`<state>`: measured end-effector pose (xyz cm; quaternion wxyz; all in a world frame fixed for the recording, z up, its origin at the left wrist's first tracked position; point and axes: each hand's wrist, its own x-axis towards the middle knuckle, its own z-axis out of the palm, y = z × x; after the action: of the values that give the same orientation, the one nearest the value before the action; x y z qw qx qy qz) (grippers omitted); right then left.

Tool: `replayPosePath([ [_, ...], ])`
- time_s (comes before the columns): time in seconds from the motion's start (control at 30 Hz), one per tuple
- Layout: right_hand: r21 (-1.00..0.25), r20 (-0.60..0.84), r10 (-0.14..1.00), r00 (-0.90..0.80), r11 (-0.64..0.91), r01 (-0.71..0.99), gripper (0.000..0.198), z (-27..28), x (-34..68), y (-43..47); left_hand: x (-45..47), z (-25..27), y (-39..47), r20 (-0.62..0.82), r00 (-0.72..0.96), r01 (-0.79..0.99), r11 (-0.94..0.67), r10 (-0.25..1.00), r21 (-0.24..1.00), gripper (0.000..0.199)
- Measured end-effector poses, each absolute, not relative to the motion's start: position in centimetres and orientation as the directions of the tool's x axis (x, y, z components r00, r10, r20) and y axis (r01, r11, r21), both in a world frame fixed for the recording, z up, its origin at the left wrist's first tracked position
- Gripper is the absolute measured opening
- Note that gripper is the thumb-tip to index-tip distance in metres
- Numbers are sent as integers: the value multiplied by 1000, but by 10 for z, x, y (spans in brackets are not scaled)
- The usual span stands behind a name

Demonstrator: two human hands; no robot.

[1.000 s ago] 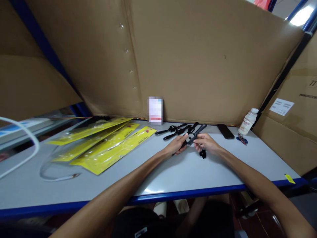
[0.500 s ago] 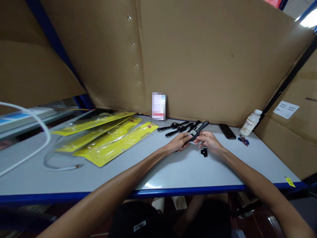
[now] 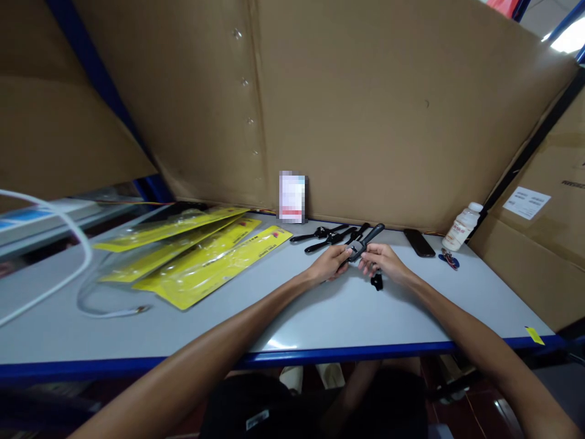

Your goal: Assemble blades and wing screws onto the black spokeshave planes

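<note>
My left hand (image 3: 329, 263) is closed around the near part of a black spokeshave (image 3: 358, 247), whose far handle points up and to the right. A grey patch shows at the middle of the tool. Beside it, my right hand (image 3: 386, 261) has its fingers bent together close to the tool's body; whatever lies between them is too small to make out. Just below those fingers a small black metal piece (image 3: 376, 281) lies on the table. Behind my hands, more black spokeshaves (image 3: 329, 239) rest in a group.
Yellow blister cards (image 3: 214, 268) overlap on the left, near a white cable (image 3: 86, 250). A dark phone (image 3: 419, 242), a white bottle (image 3: 462, 227) and a small blue item with wires (image 3: 449, 260) stand or lie on the right. Cardboard (image 3: 347, 110) walls the back.
The spokeshave has turned slightly in my left hand, so its grey middle faces differently. My right fingers have shifted a little along it. The rest stays put.
</note>
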<state>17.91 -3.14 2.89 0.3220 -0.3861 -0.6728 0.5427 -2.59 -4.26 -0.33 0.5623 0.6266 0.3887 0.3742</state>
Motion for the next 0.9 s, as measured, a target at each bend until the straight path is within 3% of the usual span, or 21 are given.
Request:
replayPosePath([
  [0.5, -977, 52, 880, -472, 143, 159, 31, 22, 177, -29, -25, 13, -54, 59, 486, 42, -91, 872, 995, 39],
  [0.9, -957, 95, 869, -486, 214, 196, 36, 26, 175, -33, -26, -2, -45, -25, 407, 67, -2, 913, 998, 30],
])
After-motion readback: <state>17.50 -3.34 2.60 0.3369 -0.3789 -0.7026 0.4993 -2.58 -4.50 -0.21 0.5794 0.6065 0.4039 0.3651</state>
